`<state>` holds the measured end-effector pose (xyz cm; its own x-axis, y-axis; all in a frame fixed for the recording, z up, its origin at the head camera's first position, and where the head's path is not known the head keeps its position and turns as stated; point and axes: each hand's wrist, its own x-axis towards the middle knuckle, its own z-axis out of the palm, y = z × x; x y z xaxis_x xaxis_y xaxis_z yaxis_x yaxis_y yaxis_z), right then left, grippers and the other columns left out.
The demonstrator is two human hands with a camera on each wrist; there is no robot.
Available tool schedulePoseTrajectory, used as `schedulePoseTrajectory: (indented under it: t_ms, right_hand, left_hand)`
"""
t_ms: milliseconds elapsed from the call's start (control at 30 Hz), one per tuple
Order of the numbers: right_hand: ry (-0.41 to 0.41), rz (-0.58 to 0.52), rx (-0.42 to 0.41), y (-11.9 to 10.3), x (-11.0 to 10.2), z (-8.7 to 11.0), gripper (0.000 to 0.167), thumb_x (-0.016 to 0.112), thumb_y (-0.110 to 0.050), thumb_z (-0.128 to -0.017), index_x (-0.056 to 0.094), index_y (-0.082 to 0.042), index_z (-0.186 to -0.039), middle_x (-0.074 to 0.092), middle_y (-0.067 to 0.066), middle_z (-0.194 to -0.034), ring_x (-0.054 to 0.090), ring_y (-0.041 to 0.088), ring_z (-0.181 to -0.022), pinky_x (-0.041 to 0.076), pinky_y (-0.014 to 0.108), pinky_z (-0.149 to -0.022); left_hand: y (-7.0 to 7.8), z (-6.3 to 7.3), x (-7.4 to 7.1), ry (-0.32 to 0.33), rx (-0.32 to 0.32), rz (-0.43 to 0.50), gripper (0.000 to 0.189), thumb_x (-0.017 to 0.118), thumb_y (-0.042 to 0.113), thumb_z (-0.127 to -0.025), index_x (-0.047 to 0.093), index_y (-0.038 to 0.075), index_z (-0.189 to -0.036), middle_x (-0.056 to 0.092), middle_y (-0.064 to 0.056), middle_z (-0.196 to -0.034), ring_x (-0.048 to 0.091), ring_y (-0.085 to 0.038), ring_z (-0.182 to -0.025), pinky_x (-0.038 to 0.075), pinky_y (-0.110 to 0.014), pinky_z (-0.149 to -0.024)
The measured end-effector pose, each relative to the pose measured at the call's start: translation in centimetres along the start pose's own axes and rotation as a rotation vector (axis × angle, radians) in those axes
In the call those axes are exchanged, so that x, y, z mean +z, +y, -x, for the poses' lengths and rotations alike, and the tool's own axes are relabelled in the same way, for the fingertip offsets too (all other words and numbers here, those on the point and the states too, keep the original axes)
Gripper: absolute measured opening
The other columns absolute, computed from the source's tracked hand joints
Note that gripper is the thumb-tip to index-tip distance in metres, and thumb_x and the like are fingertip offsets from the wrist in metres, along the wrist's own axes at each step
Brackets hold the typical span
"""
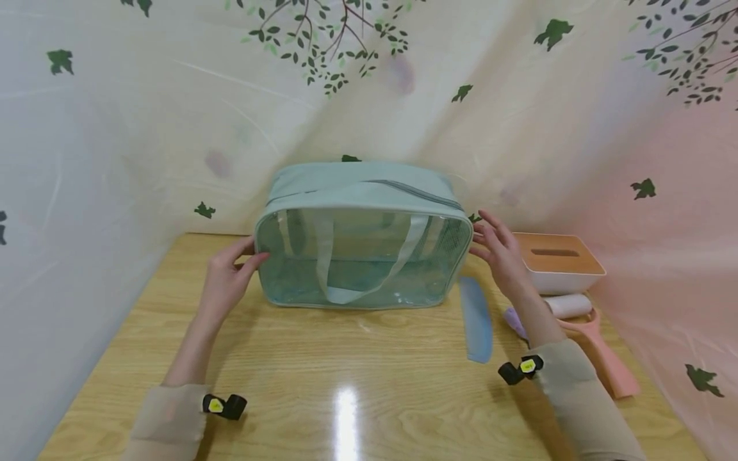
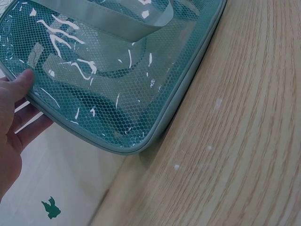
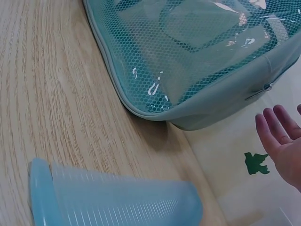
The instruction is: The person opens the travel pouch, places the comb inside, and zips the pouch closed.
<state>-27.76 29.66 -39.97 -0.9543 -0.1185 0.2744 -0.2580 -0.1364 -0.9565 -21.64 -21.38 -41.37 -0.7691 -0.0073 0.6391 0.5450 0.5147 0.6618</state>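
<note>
A pale green toiletry bag (image 1: 369,256) with a clear, mesh-patterned front stands upright on the table, its strap handle (image 1: 340,295) hanging down the front. My left hand (image 1: 227,278) grips the bag's left side edge; in the left wrist view the thumb (image 2: 23,81) lies on the front and the fingers reach behind. Beside the bag's right side, my right hand (image 1: 500,256) has its fingers spread and relaxed, and in the right wrist view a gap shows between them and the bag. The zipper (image 1: 415,194) runs along the top, with its pull (image 3: 267,87) at the right end.
A blue comb (image 1: 476,320) lies right of the bag. Farther right are a tissue box (image 1: 562,282) with a wooden lid, a white roll (image 1: 569,306), a pink handled item (image 1: 611,365) and a purple item (image 1: 515,322) partly behind my wrist. A printed curtain (image 1: 144,128) hangs behind.
</note>
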Motion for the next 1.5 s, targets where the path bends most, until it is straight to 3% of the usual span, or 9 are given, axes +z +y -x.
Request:
schedulePoseTrajectory:
  t_ms: [100,167,367,567,900,1367,1500]
  right_hand:
    - [-0.022,-0.028,0.025,0.2,0.1,-0.2,0.056,0.047,-0.024,-0.111,0.031,-0.002,-0.159,0.062,-0.003,-0.121,0.064,0.009,-0.106,0.06,0.02,-0.086]
    - [-0.029,-0.034,0.038,0.4,0.2,-0.3,0.049,0.048,-0.025,-0.11,0.04,-0.005,-0.155,0.064,-0.005,-0.12,0.064,0.007,-0.103,0.06,0.02,-0.084]
    - [-0.042,-0.057,0.083,0.9,0.6,-0.8,0.018,0.05,-0.02,-0.109,0.062,-0.02,-0.123,0.065,-0.009,-0.118,0.063,0.005,-0.102,0.059,0.02,-0.082]
    - [-0.056,-0.084,0.145,1.4,0.6,-0.9,0.013,0.052,-0.017,-0.109,0.065,-0.019,-0.107,0.064,-0.009,-0.106,0.062,0.004,-0.097,0.059,0.021,-0.08]
    - [-0.116,-0.093,0.222,2.5,0.0,-0.9,0.016,0.052,-0.011,-0.108,0.063,-0.02,-0.115,0.064,-0.009,-0.111,0.064,0.005,-0.095,0.059,0.02,-0.079]
    - [-0.208,-0.123,0.243,2.7,-0.7,-0.9,0.031,0.049,-0.003,-0.107,0.058,-0.023,-0.129,0.073,-0.008,-0.11,0.068,0.006,-0.096,0.059,0.022,-0.078]
    - [-0.22,-0.117,0.246,2.8,-1.0,-0.9,0.028,0.049,-0.002,-0.107,0.06,-0.021,-0.125,0.072,-0.007,-0.109,0.068,0.006,-0.096,0.06,0.022,-0.079]
  left_hand:
    - [0.1,-0.1,0.0,-0.011,-0.004,0.002,0.024,0.072,-0.003,-0.093,0.072,-0.002,-0.117,0.075,-0.023,-0.107,0.057,0.019,-0.095,0.052,-0.001,-0.071]
    - [0.2,-0.2,0.0,-0.017,-0.011,0.003,0.024,0.072,-0.002,-0.093,0.072,-0.002,-0.118,0.075,-0.023,-0.108,0.057,0.019,-0.095,0.053,-0.001,-0.071]
    - [0.2,-0.1,0.0,-0.023,-0.021,0.001,0.025,0.072,-0.002,-0.093,0.072,-0.002,-0.118,0.076,-0.021,-0.108,0.057,0.019,-0.094,0.053,-0.001,-0.07]
    - [0.2,0.0,-0.1,-0.023,-0.026,0.002,0.025,0.072,-0.001,-0.093,0.072,-0.001,-0.118,0.076,-0.02,-0.108,0.058,0.019,-0.095,0.053,-0.002,-0.069]
    - [0.0,0.1,-0.2,-0.028,-0.036,0.012,0.025,0.071,0.0,-0.094,0.072,0.0,-0.12,0.076,-0.02,-0.108,0.059,0.018,-0.095,0.054,-0.003,-0.07]
    - [0.2,0.1,-0.3,-0.028,-0.038,0.014,0.025,0.072,0.0,-0.094,0.072,0.0,-0.119,0.076,-0.02,-0.108,0.059,0.017,-0.094,0.055,-0.003,-0.069]
    - [0.2,0.2,-0.3,-0.03,-0.032,0.014,0.025,0.072,0.0,-0.094,0.072,0.0,-0.119,0.076,-0.02,-0.107,0.059,0.017,-0.094,0.054,-0.003,-0.069]
